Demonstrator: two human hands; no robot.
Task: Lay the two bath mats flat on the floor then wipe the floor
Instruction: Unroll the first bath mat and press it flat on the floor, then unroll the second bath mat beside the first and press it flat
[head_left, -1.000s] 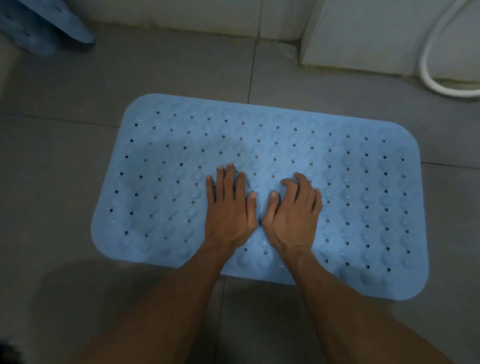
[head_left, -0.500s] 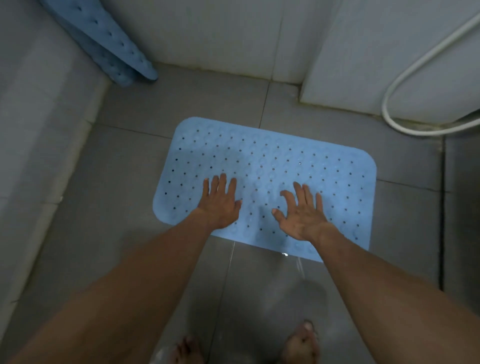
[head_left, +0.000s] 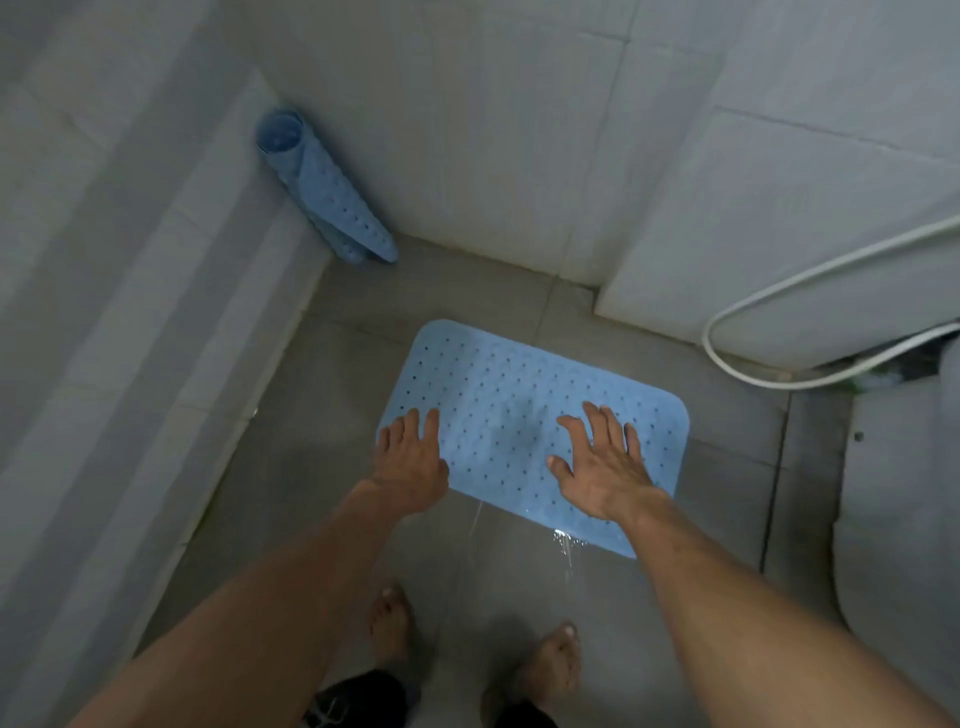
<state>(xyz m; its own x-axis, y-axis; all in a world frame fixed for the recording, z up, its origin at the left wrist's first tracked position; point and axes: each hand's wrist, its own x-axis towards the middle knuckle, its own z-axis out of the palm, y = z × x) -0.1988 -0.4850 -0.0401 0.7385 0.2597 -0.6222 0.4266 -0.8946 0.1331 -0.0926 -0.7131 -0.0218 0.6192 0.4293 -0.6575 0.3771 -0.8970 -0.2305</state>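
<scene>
A light blue perforated bath mat (head_left: 514, 400) lies flat on the grey tiled floor (head_left: 322, 467). My left hand (head_left: 410, 462) is over its near left corner and my right hand (head_left: 602, 467) over its near right part, both with fingers spread and straight. Whether the palms touch the mat cannot be told. A second blue bath mat (head_left: 317, 192) stands rolled up in the far left corner, leaning against the wall.
Tiled walls close in on the left and behind. A white hose (head_left: 810, 270) loops along the right wall. A white toilet (head_left: 904, 499) stands at the right edge. My bare feet (head_left: 550, 660) are on wet floor below the mat.
The view has risen and pulled back from the mat. My hands have moved apart from the mat's middle towards its near corners. The rolled mat in the corner is now fully in view.
</scene>
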